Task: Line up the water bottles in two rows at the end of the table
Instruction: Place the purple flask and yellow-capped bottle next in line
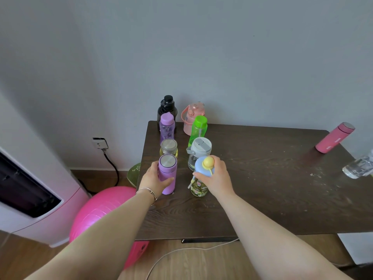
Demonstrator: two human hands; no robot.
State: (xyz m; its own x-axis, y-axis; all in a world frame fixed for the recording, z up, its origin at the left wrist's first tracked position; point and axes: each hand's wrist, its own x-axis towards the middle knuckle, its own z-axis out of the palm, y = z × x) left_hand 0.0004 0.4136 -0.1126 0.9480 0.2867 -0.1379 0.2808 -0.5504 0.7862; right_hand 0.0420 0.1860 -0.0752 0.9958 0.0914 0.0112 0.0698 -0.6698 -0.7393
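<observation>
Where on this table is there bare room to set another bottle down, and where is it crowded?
Free: the wide tabletop between the rows and the pink flask, and the near edge. Crowded: the left end, around the purple flask and cartoon bottle.

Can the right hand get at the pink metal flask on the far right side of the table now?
Probably not yet: the right hand is closed over the blue-lidded patterned bottle. The pink metal flask stands alone.

The left end of the dark table point(252, 199) is blocked by two upright rows of bottles running toward twelve o'clock. Between the rows a narrow lane is left open. Toward three o'clock a broad bare stretch is found, bounded only by a pink flask point(335, 137) and a clear bottle point(358, 167) at the far right edge.
</observation>
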